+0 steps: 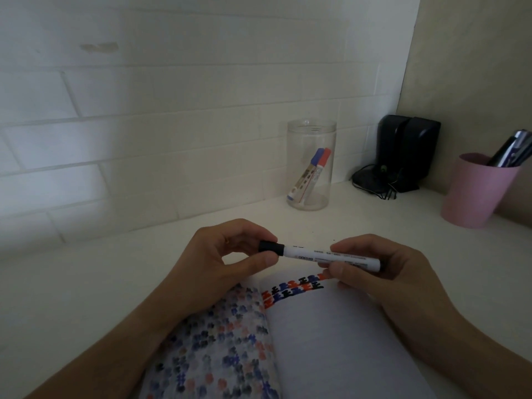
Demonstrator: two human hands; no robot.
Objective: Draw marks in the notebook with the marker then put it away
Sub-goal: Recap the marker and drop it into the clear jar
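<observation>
A white marker (309, 252) with a black cap lies level between both hands, above the open notebook (331, 341). My left hand (227, 260) pinches the black cap (270, 246) at the marker's left end. My right hand (383, 272) grips the white barrel toward its right end. The notebook's right page carries two rows of red, blue and black marks (293, 289) along its top; the left page is covered with faded coloured marks. The cap sits on the marker.
A clear plastic jar (311, 133) with a blue and a red marker inside stands by the tiled wall. A black device (406, 151) with cables sits in the corner. A pink cup (475, 191) holding pens is at the right.
</observation>
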